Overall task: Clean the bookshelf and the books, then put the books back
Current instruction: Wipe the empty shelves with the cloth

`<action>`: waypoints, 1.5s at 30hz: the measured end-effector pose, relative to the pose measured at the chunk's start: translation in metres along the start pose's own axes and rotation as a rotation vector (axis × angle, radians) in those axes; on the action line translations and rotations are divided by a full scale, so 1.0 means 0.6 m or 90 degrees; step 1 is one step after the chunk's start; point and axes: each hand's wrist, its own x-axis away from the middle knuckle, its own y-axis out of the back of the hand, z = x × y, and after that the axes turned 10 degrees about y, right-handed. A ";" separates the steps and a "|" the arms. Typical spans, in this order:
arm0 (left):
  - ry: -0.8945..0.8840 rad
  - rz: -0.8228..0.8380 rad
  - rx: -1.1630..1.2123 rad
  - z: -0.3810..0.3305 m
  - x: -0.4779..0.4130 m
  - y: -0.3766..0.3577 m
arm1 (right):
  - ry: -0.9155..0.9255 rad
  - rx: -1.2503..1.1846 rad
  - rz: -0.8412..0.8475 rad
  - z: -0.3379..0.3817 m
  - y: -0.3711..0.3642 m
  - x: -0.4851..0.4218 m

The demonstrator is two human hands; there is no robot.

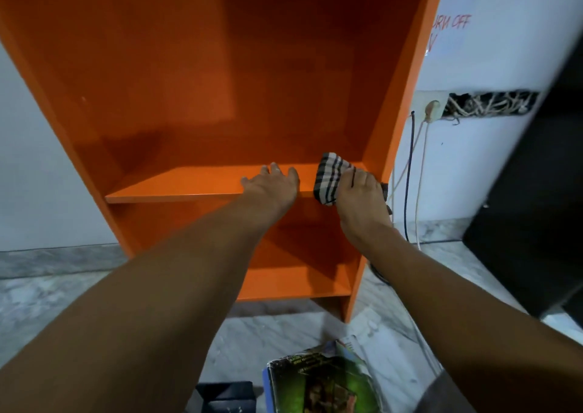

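Note:
An orange bookshelf (189,65) stands against the wall with no books on its boards. My left hand (273,185) lies flat on the front of the middle shelf board (176,185), fingers spread. My right hand (362,192) presses a checked cloth (329,176) onto the same board at its right end, by the side panel. A stack of books (321,381) with a green cover on top lies on the floor at the bottom of the view.
A black box (227,397) sits on the marble floor left of the books. A wall socket (432,110) with hanging cables (410,176) is right of the shelf. A large dark object (536,192) fills the right side.

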 end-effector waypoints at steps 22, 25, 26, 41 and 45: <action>-0.196 -0.273 0.154 0.039 0.053 -0.086 | -0.188 -0.809 0.231 -0.028 0.043 0.101; -0.291 -0.430 0.273 0.050 0.075 -0.154 | -0.190 -0.933 0.270 -0.028 0.020 0.094; -0.281 -0.400 0.325 0.045 0.087 -0.174 | -0.183 -0.968 0.284 -0.025 0.009 0.090; 0.267 0.096 1.060 -0.029 0.091 -0.285 | -0.172 -1.318 0.379 0.025 -0.172 0.125; 0.274 0.127 0.963 -0.033 0.099 -0.244 | -0.112 -1.242 0.446 0.009 -0.165 0.137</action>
